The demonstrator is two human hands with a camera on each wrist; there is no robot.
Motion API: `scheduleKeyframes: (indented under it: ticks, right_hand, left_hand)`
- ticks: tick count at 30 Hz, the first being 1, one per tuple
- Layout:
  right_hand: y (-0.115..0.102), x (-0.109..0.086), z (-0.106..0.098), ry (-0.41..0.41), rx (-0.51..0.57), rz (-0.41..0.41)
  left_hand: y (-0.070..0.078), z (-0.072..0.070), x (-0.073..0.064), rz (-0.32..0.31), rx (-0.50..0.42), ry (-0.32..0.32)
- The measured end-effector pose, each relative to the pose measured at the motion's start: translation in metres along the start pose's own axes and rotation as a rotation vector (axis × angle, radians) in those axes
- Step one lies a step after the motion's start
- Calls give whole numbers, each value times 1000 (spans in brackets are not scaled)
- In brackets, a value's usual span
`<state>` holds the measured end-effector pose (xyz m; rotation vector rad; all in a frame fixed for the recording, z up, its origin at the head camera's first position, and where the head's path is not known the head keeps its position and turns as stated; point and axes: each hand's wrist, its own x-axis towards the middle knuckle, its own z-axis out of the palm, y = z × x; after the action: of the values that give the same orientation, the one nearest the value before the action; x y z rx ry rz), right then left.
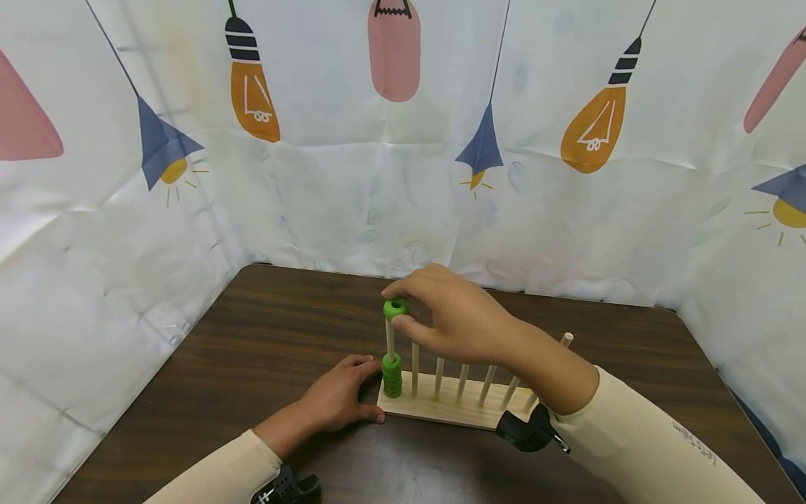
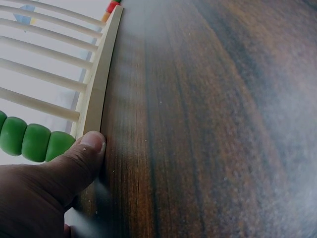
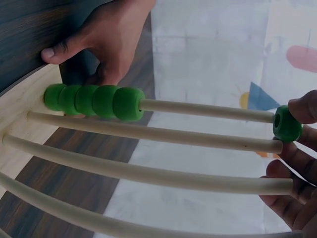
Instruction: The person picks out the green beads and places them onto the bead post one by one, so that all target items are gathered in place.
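A wooden peg rack with a row of upright pegs stands on the table. On its leftmost peg several green beads are stacked at the bottom. My right hand pinches another green bead between thumb and fingers, right at that peg's tip; whether the tip is inside the hole cannot be told. My left hand grips the left end of the rack's base, its thumb against the front edge. In the left wrist view its other fingers are mostly hidden.
The dark wood-grain table lies around the rack. Bare pegs rise beside the beaded one. Beyond the rack's far end show a red bead-like piece and an orange one. A printed white sheet hangs behind the table.
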<state>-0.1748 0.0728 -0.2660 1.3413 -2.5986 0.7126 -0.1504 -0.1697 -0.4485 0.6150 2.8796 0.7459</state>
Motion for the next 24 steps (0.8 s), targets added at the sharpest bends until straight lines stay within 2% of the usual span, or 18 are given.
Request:
scheduleKeyframes:
  ticks: [18,24]
  right_hand:
    - [-5,10,4,-42,-22,29]
    - [-5,10,3,-81,-19,50]
  left_hand:
    - [3,-3,0,-1,-8,-8]
    - [2,-2,-1,-1,-14,-11]
